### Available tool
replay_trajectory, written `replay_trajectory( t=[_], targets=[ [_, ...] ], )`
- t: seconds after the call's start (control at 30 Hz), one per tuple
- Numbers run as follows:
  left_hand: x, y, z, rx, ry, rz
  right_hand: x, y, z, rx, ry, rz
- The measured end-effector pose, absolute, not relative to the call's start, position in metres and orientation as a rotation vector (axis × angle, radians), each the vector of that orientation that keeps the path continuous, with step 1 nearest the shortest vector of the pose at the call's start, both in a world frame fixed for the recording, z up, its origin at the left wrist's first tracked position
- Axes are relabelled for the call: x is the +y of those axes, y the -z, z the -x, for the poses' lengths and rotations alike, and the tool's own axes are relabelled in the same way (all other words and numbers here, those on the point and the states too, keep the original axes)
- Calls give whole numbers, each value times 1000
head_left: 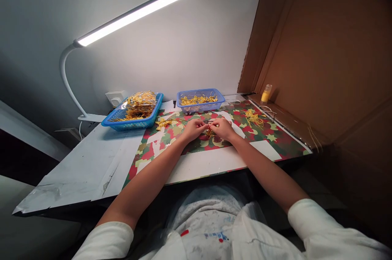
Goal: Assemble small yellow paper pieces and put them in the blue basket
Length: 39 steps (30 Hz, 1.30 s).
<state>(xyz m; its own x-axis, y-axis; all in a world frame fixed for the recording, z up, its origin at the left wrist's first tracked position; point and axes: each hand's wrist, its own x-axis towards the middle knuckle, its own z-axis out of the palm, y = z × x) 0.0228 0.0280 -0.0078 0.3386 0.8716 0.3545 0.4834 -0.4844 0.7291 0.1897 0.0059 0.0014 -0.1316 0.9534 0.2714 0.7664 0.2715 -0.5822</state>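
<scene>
"Against a pale wall (211, 43), what is lit?"

"A white counter (88, 158), partly covered by a patterned sheet (275, 139) in red, green and yellow. It is lit by a lamp (134, 14) whose bright bar is slanted upward to the right."

"Where is the work held?"

"Over the middle of the sheet. Thin dark stems (208, 121) are pinched between the closed fingertips of the left hand (194, 129) and the right hand (222, 128); the exact grip is hidden by the fingers. A yellow scrap (210, 132) is seen just below the fingertips."

"Which way are the stems pointed?"

"Sideways: their long axis is laid from left to right, roughly along the counter's back edge. Past the left hand, similar stems are stretched toward a yellow cluster (165, 123); whether these are joined to those held cannot be told."

"What is placed around?"

"At the left rear, a blue basket (131, 125) is heaped with yellow material partly covered by clear plastic. Behind the hands, the way to the wall is blocked by a periwinkle basket (200, 107) filled with yellow strands. To the right, a loose yellow bundle (253, 118) is laid on the sheet. Farther right, a small bottle (266, 95) with yellow contents is stood upright, and that side is closed off by a tall cardboard panel (324, 56)."
</scene>
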Motion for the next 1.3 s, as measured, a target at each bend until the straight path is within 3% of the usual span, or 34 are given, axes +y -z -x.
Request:
replay_trajectory(
  t=[0.87, 1.3],
  targets=[
    [23, -3, -26, 1083, -1141, -1964, 6, 1, -189, -2021, -430, 1572],
    [22, -3, -27, 1100, -1119, -1921, 10, 3, -192, -1927, -477, 1376]
  ],
)
